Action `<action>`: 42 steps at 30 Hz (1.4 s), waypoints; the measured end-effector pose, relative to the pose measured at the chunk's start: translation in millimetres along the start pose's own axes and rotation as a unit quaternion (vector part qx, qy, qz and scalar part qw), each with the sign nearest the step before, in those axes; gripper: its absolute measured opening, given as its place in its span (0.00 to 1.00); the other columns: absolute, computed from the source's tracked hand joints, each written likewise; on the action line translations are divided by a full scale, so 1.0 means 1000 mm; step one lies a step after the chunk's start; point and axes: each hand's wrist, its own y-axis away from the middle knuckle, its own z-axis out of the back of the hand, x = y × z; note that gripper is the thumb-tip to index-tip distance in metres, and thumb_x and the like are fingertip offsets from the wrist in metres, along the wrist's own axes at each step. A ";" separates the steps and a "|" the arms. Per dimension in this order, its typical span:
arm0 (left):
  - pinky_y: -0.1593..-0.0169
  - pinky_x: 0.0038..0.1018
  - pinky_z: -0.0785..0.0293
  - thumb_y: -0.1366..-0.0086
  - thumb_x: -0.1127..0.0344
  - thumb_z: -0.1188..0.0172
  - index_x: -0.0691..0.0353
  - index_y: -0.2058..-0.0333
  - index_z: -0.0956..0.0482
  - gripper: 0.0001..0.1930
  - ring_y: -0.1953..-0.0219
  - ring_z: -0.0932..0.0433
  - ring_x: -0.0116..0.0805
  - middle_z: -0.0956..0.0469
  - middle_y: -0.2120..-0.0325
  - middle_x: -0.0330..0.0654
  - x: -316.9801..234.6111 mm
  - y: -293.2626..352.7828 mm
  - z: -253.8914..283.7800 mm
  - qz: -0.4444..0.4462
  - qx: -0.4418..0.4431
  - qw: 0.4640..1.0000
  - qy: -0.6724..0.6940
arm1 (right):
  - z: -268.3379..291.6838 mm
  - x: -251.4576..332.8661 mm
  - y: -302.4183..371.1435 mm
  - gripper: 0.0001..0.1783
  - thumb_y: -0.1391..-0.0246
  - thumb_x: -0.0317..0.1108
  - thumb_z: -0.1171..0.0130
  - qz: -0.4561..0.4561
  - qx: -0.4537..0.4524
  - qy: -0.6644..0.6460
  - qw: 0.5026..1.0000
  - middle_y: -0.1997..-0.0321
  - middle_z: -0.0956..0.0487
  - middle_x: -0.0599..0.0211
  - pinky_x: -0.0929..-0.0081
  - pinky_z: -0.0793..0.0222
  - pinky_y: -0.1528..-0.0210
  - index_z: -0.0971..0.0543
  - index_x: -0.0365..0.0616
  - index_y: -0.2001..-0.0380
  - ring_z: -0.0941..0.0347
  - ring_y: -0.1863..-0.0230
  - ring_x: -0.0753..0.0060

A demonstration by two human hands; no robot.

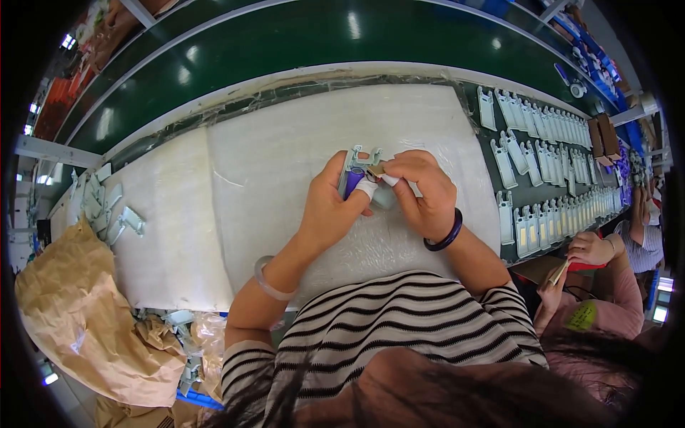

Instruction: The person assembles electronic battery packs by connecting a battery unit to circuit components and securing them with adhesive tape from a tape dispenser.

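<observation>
My left hand [325, 196] is closed round a pale green plastic housing [349, 158] with a forked end, held above the white foam sheet. A purple piece [352, 182] shows against the housing, beneath my left fingers; its kind is hard to make out. White tape or a finger cover wraps a left fingertip. Close beside it, my right hand [430, 192] pinches a small tan piece [377, 170] at the housing. A dark loop, perhaps a wire or ring, shows between both hands. The lower part of the housing is partly hidden by my fingers.
White foam sheet [271, 157] covers the bench. Rows of similar pale green housings [531, 230] lie at right, near brown boxes [606, 139]. Loose housings [128, 221] and brown paper [85, 299] are at left. A co-worker's hands [589, 250] work at lower right.
</observation>
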 end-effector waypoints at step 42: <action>0.68 0.29 0.31 0.48 0.72 0.44 0.66 0.58 0.32 0.17 0.74 0.29 0.39 0.27 0.73 0.47 0.002 0.004 0.000 -0.088 0.016 0.981 -0.171 | 0.001 0.003 -0.003 0.16 0.63 0.17 0.38 -0.032 0.009 -0.002 0.999 0.67 0.23 0.66 0.67 0.32 0.57 0.19 0.45 0.68 0.28 0.62 0.60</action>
